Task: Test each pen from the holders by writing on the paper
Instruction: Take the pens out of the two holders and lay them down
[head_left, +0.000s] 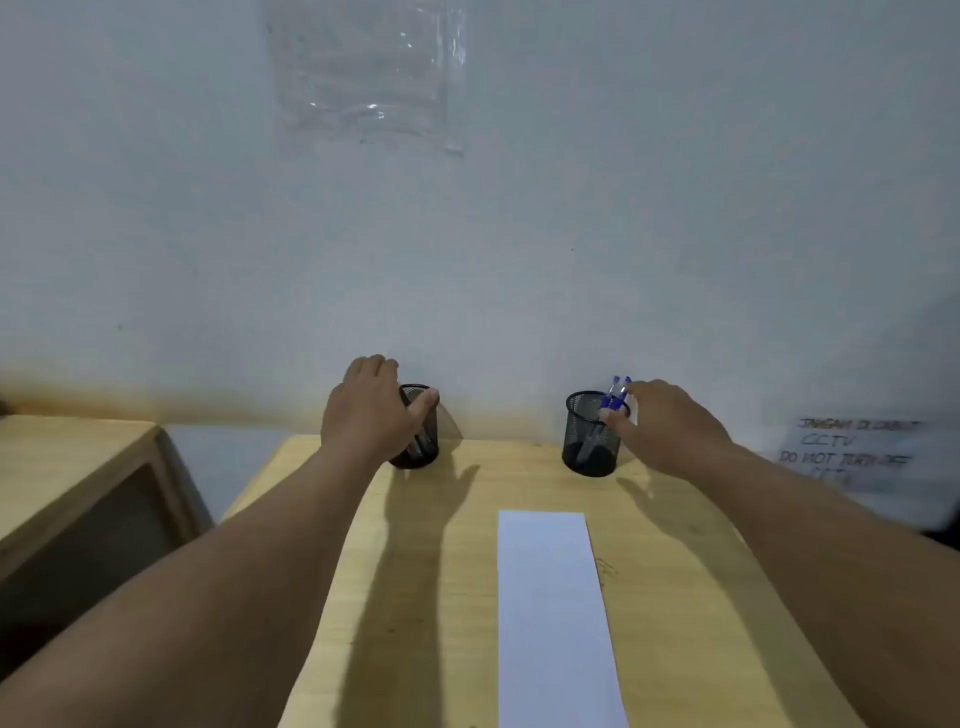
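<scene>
Wall of pale grey fills the upper two thirds of the frame, with a crinkled sheet of clear plastic stuck near the top centre and a white handwritten notice at the right edge. Below it, a light wooden tabletop runs from the centre to the bottom of the frame, with a second wooden unit at the lower left. A long white strip of paper lies lengthwise on the tabletop, bottom centre. Two bare forearms reach in from the lower corners, well apart. The left hand wraps round the left black mesh pen holder at centre frame, thumb across the rim. The right hand is at the right black mesh pen holder, its fingertips on the blue-capped pens that lean out over the rim; whether they pinch a pen cannot be told through the blur. Both holders stand at the far edge of the tabletop, just before the wall.
</scene>
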